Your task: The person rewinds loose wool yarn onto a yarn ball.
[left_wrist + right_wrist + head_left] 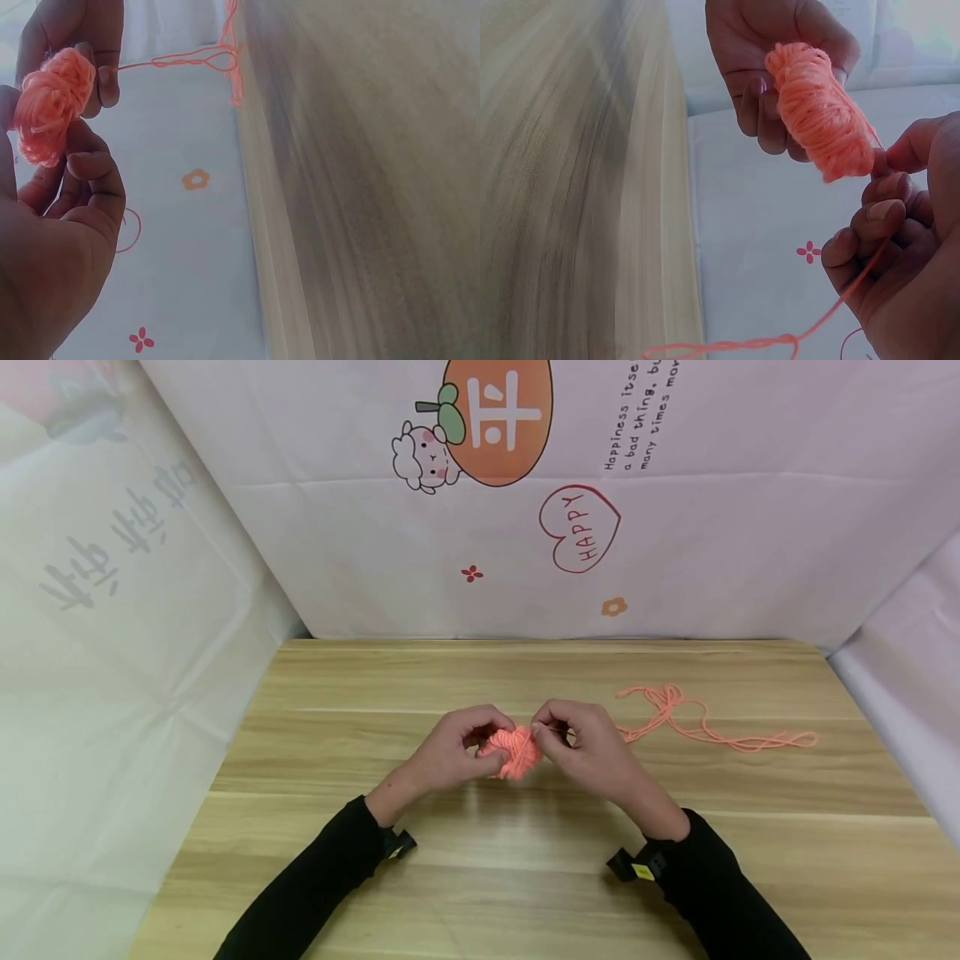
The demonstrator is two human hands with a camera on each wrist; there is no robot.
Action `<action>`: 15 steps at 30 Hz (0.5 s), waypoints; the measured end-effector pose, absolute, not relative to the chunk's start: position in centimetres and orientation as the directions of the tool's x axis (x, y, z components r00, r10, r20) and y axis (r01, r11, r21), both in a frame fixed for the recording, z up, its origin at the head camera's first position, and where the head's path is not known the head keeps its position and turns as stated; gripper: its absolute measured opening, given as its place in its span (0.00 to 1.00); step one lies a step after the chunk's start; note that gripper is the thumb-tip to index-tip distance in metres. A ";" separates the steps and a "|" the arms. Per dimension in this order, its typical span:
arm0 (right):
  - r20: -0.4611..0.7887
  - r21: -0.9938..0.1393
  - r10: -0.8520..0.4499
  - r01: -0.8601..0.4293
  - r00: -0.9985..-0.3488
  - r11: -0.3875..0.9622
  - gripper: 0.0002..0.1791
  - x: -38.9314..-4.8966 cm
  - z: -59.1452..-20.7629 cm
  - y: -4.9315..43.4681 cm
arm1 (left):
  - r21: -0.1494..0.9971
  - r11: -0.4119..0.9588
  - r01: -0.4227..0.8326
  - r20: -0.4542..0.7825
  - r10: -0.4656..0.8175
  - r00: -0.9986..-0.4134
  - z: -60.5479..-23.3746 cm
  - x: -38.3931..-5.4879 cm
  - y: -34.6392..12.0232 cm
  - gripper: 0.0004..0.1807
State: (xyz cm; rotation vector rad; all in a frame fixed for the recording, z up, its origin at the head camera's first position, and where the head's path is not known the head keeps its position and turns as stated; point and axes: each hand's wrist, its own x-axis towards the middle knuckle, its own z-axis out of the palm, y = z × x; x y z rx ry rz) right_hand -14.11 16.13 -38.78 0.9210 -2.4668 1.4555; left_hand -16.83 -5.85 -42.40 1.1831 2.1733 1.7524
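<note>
A small ball of coral-orange yarn (517,752) is held above the middle of the table. My left hand (461,747) grips it between thumb and fingers from the left. On its right side my right hand (588,747) pinches the strand that comes off the ball, thumb against forefinger. In the right wrist view the wound yarn (821,112) looks oblong, with many turns side by side. From the curled lower fingers of the right hand, the loose strand (847,292) runs down toward the table.
Loose yarn (705,727) lies in loops on the wooden table (375,893), right of the hands and toward the back. Behind the table hangs a white printed cloth (360,552), with another white cloth (112,710) on the left.
</note>
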 end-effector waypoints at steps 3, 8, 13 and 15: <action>0.409 -0.745 -0.434 -0.568 -0.803 0.349 0.09 -14.2 -38.8 16.1 | 0.873 0.012 0.488 0.372 0.633 -0.679 -42.4 -16.8 -5.9 0.12; 0.414 -0.743 -0.438 -0.574 -0.798 0.344 0.09 -14.3 -39.0 16.2 | 0.878 -0.057 0.476 0.389 0.665 -0.637 -42.4 -16.8 -5.9 0.12; 0.418 -0.748 -0.443 -0.577 -0.793 0.327 0.08 -14.3 -39.2 16.2 | 0.883 -0.138 0.448 0.408 0.696 -0.591 -42.4 -16.8 -5.9 0.12; 0.419 -0.752 -0.444 -0.577 -0.792 0.319 0.08 -14.3 -39.2 16.2 | 0.882 -0.164 0.441 0.420 0.698 -0.580 -42.4 -16.8 -5.9 0.12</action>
